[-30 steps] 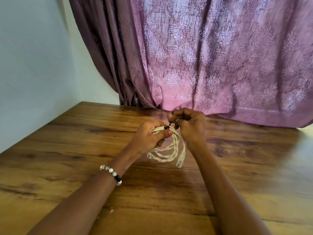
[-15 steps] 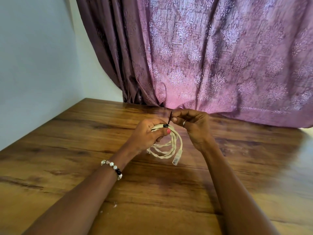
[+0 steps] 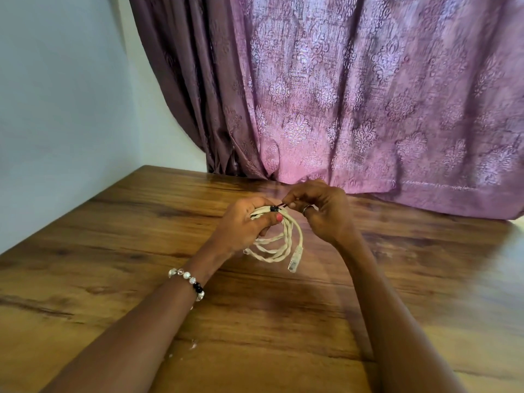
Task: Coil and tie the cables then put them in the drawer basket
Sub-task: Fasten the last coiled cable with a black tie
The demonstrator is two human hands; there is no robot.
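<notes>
Head view: a wooden table [image 3: 119, 251] with dark grain fills the lower part, its far edge meeting a purple patterned curtain [image 3: 354, 103] that hangs down behind the hands, and a pale wall [image 3: 56, 95] stands off to the left of them. Nothing lies between the camera and the hands apart from the two bare forearms reaching in from below. A beaded bracelet [image 3: 188, 282] of pale and black beads sits on the left wrist, below and to the left of the grip.

Left hand [image 3: 241, 225] is raised above the table with its fingers curled round the top of the coil, the thumb with a red-painted nail pressing across the strands. Right hand [image 3: 320, 211] is just to the right of it, nearly touching, knuckles up, a ring [image 3: 307, 209] on one finger; its thumb and forefinger are pinched together on the free end of a thin black tie [image 3: 274, 208].

Cream cable [image 3: 279, 245] is wound in several loops that hang below the left hand, clear of the tabletop as far as can be told. The loops look twisted about one another. The black tie wraps the bundle at the top, right at the left thumb. One end of the cable hangs down on the right side of the coil, ending in a plug [image 3: 295, 258] with a pale boot.
</notes>
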